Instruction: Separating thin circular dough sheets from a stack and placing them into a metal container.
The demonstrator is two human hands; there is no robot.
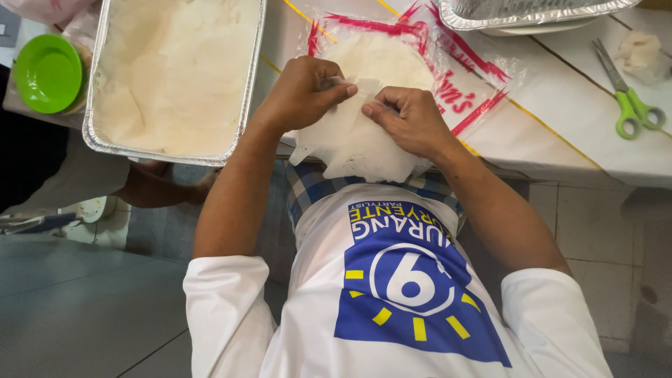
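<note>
- While both hands are working at the near edge of the counter (560,119), the person is peeling a thin white wrapper sheet (357,143) off a stack; separating one sheet looks like the step in hand.
- The left hand (302,94) is pinching the sheet's upper edge between thumb and fingers, closed on it.
- The right hand (409,120) is pressing down on the same sheet, its fingertips nipping the edge just beside the left hand's grip.
- The sheet is hanging partly over the counter's near edge, touching the stack of round white wrappers (388,59) just beyond it.
- That stack is lying on an opened clear plastic bag (462,84) with red borders and red lettering, spread flat under and to the right of the stack.
- Freeing the sheet whole would, I judge, call for a slow, even pull, since it looks thin enough to tear.
- Left of the stack, a foil tray (98,91) is holding pale sheets already laid in.
- Further left of that tray, a green lid (47,73) is sitting.
- Far right of the stack, green-handled scissors (626,94) are lying, with a second foil tray (532,12) beyond.
</note>
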